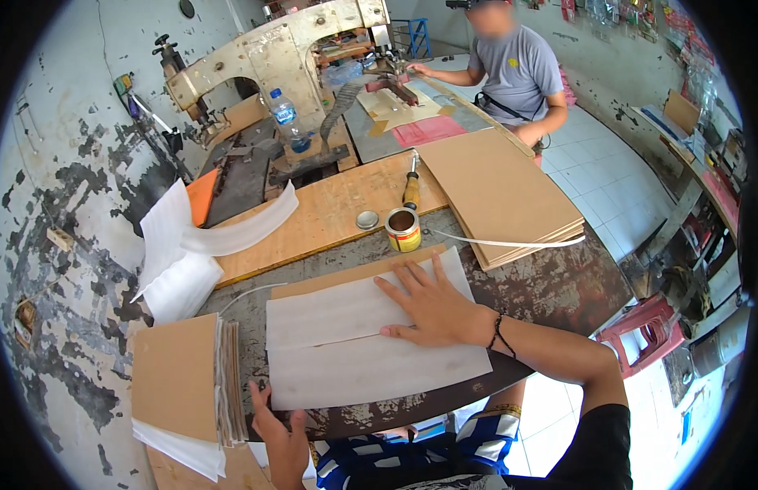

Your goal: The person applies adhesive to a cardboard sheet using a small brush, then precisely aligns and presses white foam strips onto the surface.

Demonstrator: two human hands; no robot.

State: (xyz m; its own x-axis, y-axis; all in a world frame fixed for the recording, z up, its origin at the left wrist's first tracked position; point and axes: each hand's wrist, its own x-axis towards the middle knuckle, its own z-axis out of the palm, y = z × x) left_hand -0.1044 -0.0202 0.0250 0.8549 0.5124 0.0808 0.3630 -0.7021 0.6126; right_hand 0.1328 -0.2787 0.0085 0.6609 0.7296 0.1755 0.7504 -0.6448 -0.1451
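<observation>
Two thin white sheets [379, 371] lie edge to edge on a brown board [346, 272], whose far strip shows beyond them. My right hand [436, 306] rests flat on the white sheets, fingers spread, a dark braided band at its wrist. At the near left corner of the sheets is my left hand [279, 437], its fingers apart and holding nothing. Beyond the board stands an open tin [403, 232] with brown stuff inside. Its round lid [367, 219] lies to the left, and a yellow-and-black handled tool [412, 189] lies just behind.
Brown boards are stacked at right [501, 188] and left [179, 359]. A white strip [518, 242] crosses the right stack. Curled white sheets [179, 269] sit at far left. Behind are a sewing machine [265, 61], a water bottle [289, 121] and another person [518, 69] at work.
</observation>
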